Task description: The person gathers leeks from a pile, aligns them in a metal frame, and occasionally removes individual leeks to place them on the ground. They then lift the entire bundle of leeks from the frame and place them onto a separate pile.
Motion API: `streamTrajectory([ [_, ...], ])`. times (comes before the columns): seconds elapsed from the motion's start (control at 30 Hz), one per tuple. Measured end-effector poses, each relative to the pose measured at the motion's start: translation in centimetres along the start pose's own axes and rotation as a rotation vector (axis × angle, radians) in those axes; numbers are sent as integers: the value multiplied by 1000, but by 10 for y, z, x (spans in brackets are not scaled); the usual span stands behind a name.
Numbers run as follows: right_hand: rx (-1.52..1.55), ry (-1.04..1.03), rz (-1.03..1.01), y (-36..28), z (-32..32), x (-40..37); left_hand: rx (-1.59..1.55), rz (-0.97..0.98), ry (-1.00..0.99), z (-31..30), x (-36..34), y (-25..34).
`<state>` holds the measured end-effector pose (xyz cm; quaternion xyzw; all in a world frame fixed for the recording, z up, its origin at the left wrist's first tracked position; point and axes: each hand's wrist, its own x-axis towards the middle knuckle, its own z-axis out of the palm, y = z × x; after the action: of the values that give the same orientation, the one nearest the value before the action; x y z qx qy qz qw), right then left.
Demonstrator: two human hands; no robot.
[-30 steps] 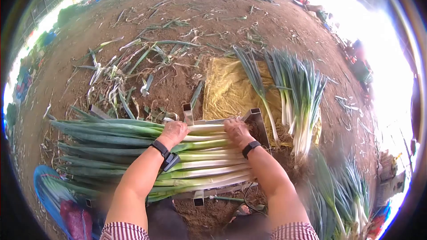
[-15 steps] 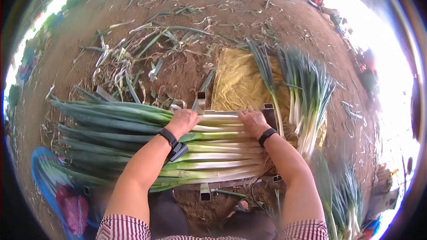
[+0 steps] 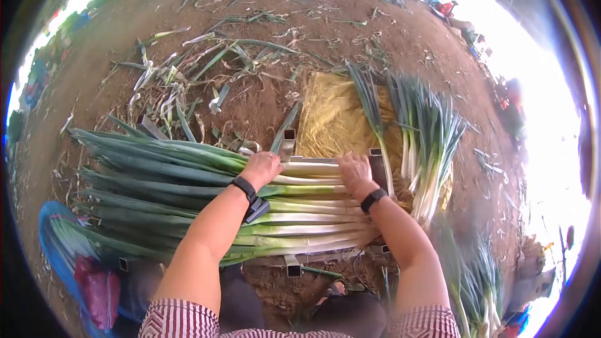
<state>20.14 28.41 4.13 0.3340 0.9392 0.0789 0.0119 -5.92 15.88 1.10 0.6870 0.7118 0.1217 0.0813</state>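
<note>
Long green onions (image 3: 307, 205) lie side by side on a low metal frame (image 3: 288, 144), green leaves to the left, white stalks and roots to the right. My left hand (image 3: 263, 168) rests over the far stalks where green turns to white, beside an upright metal post; its fingers curl over the far edge. My right hand (image 3: 355, 172) lies over the white ends of the same far stalks, near the right post (image 3: 377, 164), its fingers bent around them. Both hands press on the onions, and their fingertips are partly hidden.
Beyond the frame a yellow sheet (image 3: 332, 112) carries more onions (image 3: 426, 131) at its right. Loose leaves (image 3: 172, 81) litter the soil. A blue-edged bag with a purple bundle (image 3: 97, 291) is at the lower left, another onion pile (image 3: 482, 285) at the lower right.
The view has shifted slightly. Both hands remain on the far stalks, and a greener stalk now shows between them, just below the top white ones.
</note>
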Motion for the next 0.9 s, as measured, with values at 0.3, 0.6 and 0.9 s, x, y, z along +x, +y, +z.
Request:
streamTrajectory([
  [0.3,227,-170,183,-63,-19,-79,-35,-56,-92,-19,-1,9],
  [0.6,90,-293,111,-13,-7,-40,-33,-61,-95,-19,1,10],
  [0.9,-44,-157,29,-10,14,-37,-91,-47,-178,-18,6,3],
])
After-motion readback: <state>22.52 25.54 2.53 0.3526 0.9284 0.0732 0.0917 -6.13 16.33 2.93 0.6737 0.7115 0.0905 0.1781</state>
